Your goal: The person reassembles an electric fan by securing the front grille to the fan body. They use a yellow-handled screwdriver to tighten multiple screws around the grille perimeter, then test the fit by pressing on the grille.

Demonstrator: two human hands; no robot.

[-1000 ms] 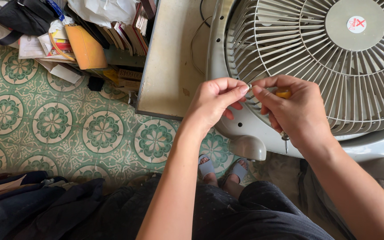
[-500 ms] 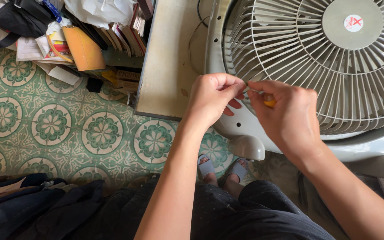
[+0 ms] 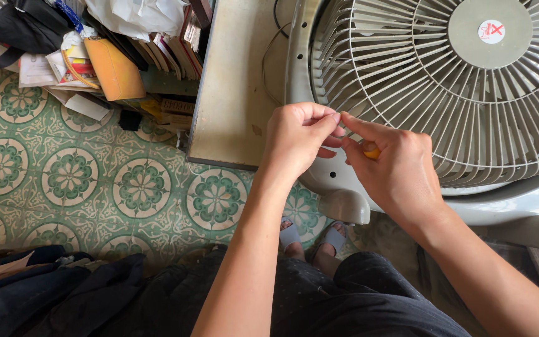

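A large grey-white fan lies flat with its wire grille (image 3: 469, 93) facing up. My left hand (image 3: 297, 140) pinches thumb and forefinger at the grille's left rim, on something too small to make out. My right hand (image 3: 397, 171) meets it fingertip to fingertip. It is curled around a screwdriver, of which only the yellow handle (image 3: 371, 151) shows between the fingers. The tool's shaft is hidden under my palm.
The fan's round hub (image 3: 491, 31) carries a sticker. A rounded foot (image 3: 344, 207) juts from the fan frame above my sandalled feet (image 3: 310, 237). A beige board (image 3: 238, 81) lies left of the fan. Books, papers and a bag (image 3: 113, 50) are piled at the upper left on the green patterned tile floor (image 3: 70, 175).
My right hand has turned and shifted slightly left, so the screwdriver's tip below it is now hidden. My left hand keeps its pinch in nearly the same place.
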